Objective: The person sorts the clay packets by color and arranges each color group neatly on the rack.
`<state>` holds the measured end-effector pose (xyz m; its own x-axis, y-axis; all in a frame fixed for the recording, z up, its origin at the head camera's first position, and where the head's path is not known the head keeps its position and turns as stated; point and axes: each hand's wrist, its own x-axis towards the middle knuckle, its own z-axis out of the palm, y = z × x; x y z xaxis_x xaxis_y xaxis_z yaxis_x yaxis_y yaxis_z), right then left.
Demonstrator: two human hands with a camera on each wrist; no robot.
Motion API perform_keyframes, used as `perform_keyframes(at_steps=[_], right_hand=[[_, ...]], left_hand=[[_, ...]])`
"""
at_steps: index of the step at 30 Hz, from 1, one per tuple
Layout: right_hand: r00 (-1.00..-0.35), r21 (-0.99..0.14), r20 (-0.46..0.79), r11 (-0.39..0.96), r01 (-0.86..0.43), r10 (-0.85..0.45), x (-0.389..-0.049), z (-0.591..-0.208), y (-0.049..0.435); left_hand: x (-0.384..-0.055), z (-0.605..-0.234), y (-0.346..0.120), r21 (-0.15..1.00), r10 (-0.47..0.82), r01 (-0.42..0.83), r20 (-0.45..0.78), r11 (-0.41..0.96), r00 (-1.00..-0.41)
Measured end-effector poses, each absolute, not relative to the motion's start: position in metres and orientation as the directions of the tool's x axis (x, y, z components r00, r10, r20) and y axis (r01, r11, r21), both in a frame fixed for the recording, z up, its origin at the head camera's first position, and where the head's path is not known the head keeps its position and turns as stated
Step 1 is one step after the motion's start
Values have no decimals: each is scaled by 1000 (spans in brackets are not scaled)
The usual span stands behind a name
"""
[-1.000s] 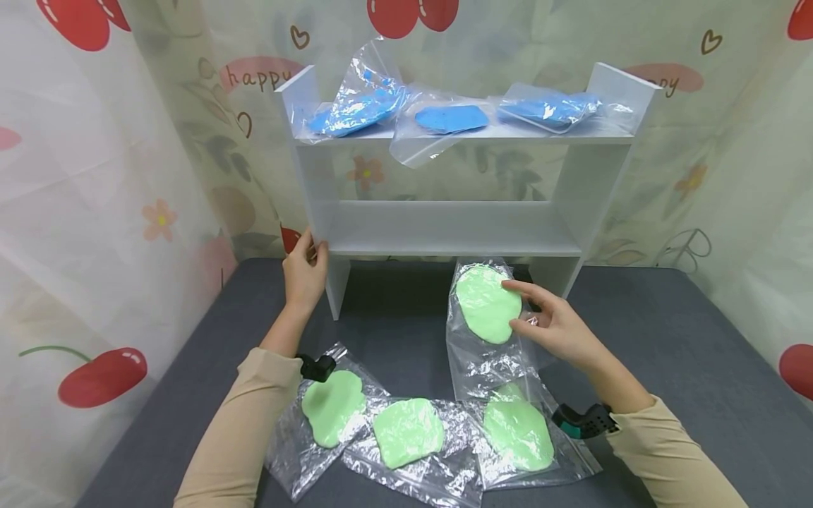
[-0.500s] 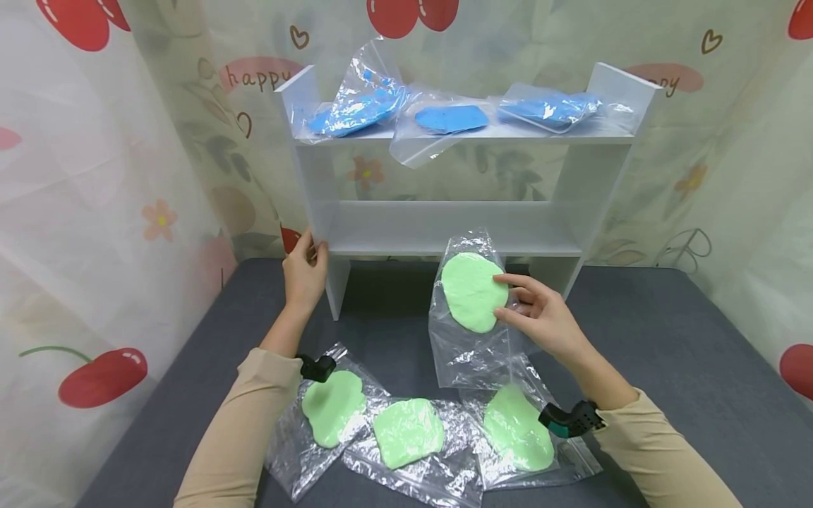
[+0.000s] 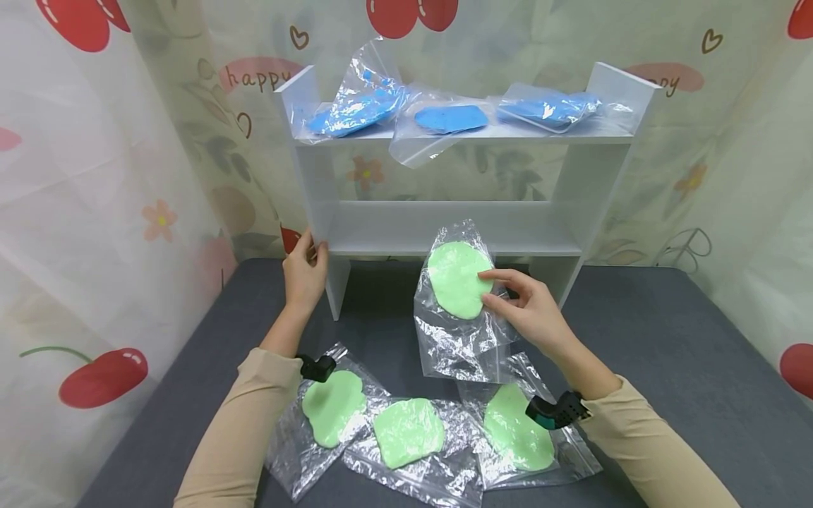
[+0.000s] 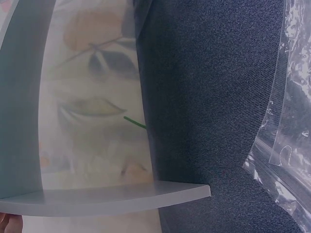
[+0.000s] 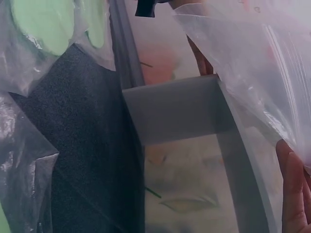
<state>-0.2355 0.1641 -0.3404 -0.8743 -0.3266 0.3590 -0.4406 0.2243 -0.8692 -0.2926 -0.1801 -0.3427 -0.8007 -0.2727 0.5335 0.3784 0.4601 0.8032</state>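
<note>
Green flat oval [image 3: 454,279] sits in a clear zip bag [image 3: 454,349], raised before the lower board of the white shelf unit [image 3: 444,227]; the right hand's [image 3: 530,307] fingers pinch its right edge, perhaps to leave the rest unobstructed; the left hand's [image 3: 305,275] fingers grip the left upright, probably to steady it; three more green bags [image 3: 409,432] lie on the bench [image 3: 648,331], blue packets [image 3: 451,118] above; "happy" is printed on the backdrop [image 3: 438,176]; no brand is readable.
</note>
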Motion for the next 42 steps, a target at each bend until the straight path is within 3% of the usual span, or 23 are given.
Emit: perform_keyframes(at_steps=[17, 34, 42], right_hand=[[-906, -911, 317, 177, -374, -282, -249, -325, 141], [-903, -938, 278, 109, -328, -328, -264, -314, 119], [-899, -936, 261, 137, -325, -352, -273, -306, 105]], left_hand=[[-293, -343, -180, 803, -268, 381, 534, 458, -802], [-292, -343, -180, 798, -272, 391, 545, 459, -793], [-292, -343, -180, 797, -276, 389, 546, 462, -791]])
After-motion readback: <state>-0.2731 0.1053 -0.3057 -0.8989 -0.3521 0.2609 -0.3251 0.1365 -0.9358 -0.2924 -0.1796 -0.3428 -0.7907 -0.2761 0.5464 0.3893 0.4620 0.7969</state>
